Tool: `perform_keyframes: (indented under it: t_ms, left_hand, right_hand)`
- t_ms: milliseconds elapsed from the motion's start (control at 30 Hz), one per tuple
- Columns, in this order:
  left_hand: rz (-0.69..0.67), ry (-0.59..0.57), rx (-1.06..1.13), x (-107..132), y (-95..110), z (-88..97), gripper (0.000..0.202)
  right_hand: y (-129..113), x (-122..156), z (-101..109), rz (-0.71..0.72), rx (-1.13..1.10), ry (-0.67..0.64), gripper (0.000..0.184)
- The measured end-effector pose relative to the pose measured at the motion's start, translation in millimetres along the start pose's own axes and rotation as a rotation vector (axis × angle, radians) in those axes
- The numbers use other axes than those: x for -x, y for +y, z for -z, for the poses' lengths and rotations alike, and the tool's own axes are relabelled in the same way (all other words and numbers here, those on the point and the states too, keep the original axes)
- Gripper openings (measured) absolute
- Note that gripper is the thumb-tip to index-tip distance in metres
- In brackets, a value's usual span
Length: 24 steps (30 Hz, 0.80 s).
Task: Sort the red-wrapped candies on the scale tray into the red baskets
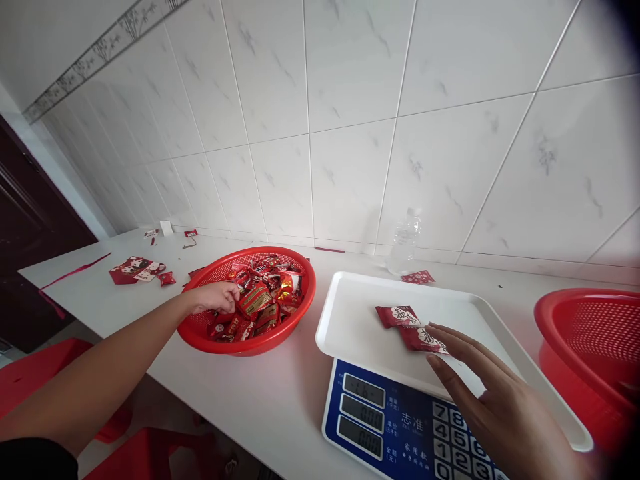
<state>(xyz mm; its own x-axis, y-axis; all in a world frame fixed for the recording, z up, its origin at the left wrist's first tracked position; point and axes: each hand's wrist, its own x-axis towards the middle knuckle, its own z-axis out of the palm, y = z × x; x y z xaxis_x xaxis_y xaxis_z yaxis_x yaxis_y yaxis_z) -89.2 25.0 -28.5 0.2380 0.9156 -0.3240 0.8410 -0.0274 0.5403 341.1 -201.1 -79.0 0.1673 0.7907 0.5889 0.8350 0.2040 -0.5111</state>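
Observation:
My left hand point(216, 297) is inside a red plastic basket point(245, 347) full of red-wrapped sweets point(257, 300). Its fingers are curled down against the wrappers, and what they hold, if anything, is hidden. Over a white tray point(345, 313), my right hand point(493, 393) has its fingers stretched out and its thumb apart. Two red and white packets point(397, 316) lie overlapping on the tray. The nearer packet point(423, 339) has its right end between my right thumb and fingertips; whether they touch it I cannot tell. Beneath the tray is a blue digital scale point(407, 427).
A second red basket point(590, 333) stands at the right. Behind the tray are a clear bottle point(405, 241) and a red patterned packet point(418, 277). Red card packaging point(134, 269) and a ribbon point(75, 272) lie at the left. Red stools point(145, 457) stand below the table edge.

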Motion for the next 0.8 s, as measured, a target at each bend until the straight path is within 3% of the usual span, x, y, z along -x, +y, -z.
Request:
perform_keyframes:
  t_ms: [100,267,367,467,633,767,800]
  left_hand:
    - [-0.056,-0.012,-0.017,2,16,-2.8,0.035]
    - [-0.143,0.079,-0.065,3,44,-27.0,0.077]
    - [-0.148,0.091,-0.052,5,57,-35.9,0.077]
    - [-0.132,0.106,0.024,9,65,-29.2,0.075]
    - [-0.187,0.180,0.306,25,88,-15.9,0.054]
    - [-0.339,0.121,0.646,50,127,-36.5,0.048]
    - [-0.354,0.031,0.934,57,138,-46.2,0.047]
  right_hand:
    - [2,1,0,-0.001,-0.006,-0.031,0.035]
    - [-3,-1,-1,-0.034,-0.032,-0.014,0.038]
    - [-8,-3,-2,-0.036,-0.037,0.023,0.037]
    - [-7,-2,-1,-0.030,-0.028,0.009,0.035]
    - [-5,0,1,-0.017,-0.030,-0.012,0.032]
    - [-10,2,0,0.009,-0.065,0.012,0.029]
    - [-12,2,0,0.025,-0.073,0.031,0.029]
